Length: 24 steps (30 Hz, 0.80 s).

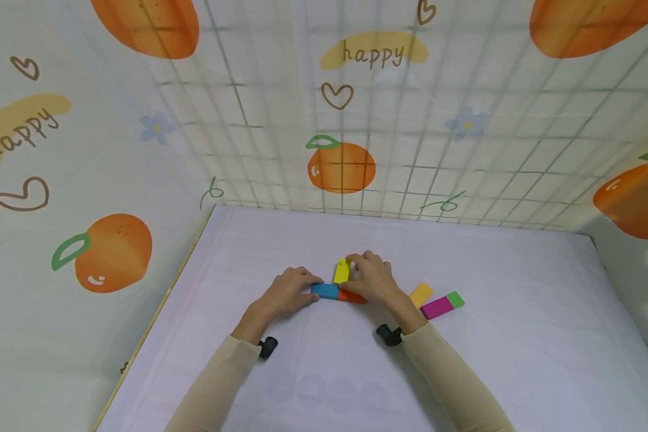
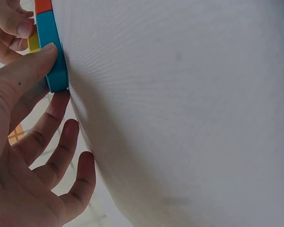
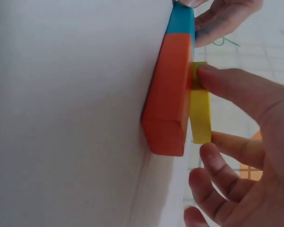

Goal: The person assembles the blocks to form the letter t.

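Note:
In the head view, a blue block (image 1: 325, 291) and an orange-red block (image 1: 352, 296) lie end to end on the white table. My left hand (image 1: 288, 292) pinches the blue block at its outer end, thumb on the near side; its other fingers spread loosely, as the left wrist view shows. Just behind the row, my right hand (image 1: 375, 277) holds a yellow block (image 1: 342, 273) between thumb and index finger. In the right wrist view, the yellow block (image 3: 201, 116) stands right beside the far side of the orange-red block (image 3: 168, 85), jutting away from it.
To the right of my right wrist lie an amber block (image 1: 421, 294), a magenta block (image 1: 437, 308) and a green block (image 1: 456, 299), the last two end to end. Printed cloth walls (image 1: 281, 120) enclose the table (image 1: 518, 336) at the back and sides.

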Each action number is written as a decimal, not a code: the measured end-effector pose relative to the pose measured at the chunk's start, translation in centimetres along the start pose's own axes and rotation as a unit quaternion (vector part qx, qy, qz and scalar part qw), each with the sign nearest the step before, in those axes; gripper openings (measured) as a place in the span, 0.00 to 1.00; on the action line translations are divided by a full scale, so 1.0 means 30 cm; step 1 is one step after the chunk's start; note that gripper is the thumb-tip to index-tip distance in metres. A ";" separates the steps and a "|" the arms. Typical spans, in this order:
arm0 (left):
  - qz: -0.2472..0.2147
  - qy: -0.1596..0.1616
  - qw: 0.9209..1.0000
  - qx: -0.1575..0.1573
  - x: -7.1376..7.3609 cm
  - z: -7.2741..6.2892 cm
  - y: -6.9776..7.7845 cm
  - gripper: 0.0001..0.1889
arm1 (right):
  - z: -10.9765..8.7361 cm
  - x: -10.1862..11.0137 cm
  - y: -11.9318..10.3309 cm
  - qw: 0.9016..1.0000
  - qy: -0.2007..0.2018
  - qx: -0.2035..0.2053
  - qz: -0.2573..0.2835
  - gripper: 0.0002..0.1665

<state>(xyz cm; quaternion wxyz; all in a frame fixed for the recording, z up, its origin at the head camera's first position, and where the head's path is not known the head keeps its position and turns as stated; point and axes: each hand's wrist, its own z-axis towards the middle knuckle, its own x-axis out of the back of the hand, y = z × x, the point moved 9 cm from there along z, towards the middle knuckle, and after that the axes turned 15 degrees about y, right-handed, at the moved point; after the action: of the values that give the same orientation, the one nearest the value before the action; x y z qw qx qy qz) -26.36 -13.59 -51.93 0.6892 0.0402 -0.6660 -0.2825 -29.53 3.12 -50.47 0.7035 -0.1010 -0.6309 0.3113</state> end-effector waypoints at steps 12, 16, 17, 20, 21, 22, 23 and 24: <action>0.004 -0.002 1.000 0.003 0.003 -0.002 0.003 0.20 | 0.011 -0.031 0.018 0.999 -0.033 0.001 0.014 0.40; 0.005 -0.002 1.000 0.003 0.002 -0.001 0.002 0.20 | 0.020 -0.051 0.032 0.999 -0.051 0.002 0.017 0.40; 0.005 -0.003 1.000 0.003 0.003 -0.001 0.003 0.20 | 0.022 -0.055 0.035 0.998 -0.056 0.002 0.018 0.40; 0.007 -0.004 1.000 0.004 0.004 -0.003 0.005 0.20 | 0.025 -0.065 0.041 0.998 -0.066 0.002 0.020 0.40; 0.008 -0.004 1.000 0.004 0.004 -0.003 0.005 0.20 | 0.026 -0.068 0.044 0.997 -0.068 0.002 0.021 0.40; 0.009 -0.004 1.000 0.004 0.004 -0.003 0.005 0.20 | 0.026 -0.070 0.045 0.997 -0.071 0.002 0.021 0.40; 0.009 -0.005 1.000 0.003 0.004 -0.003 0.006 0.20 | 0.026 -0.071 0.046 0.997 -0.072 0.002 0.022 0.40; 0.008 -0.004 1.000 0.003 0.004 -0.003 0.006 0.20 | 0.026 -0.071 0.046 0.997 -0.073 0.002 0.023 0.40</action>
<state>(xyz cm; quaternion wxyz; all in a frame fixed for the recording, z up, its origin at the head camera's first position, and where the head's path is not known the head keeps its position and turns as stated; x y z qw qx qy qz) -26.22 -13.53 -51.76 0.6885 0.0356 -0.6702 -0.2747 -30.74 2.81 -52.82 0.6485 -0.0912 -0.6776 0.3348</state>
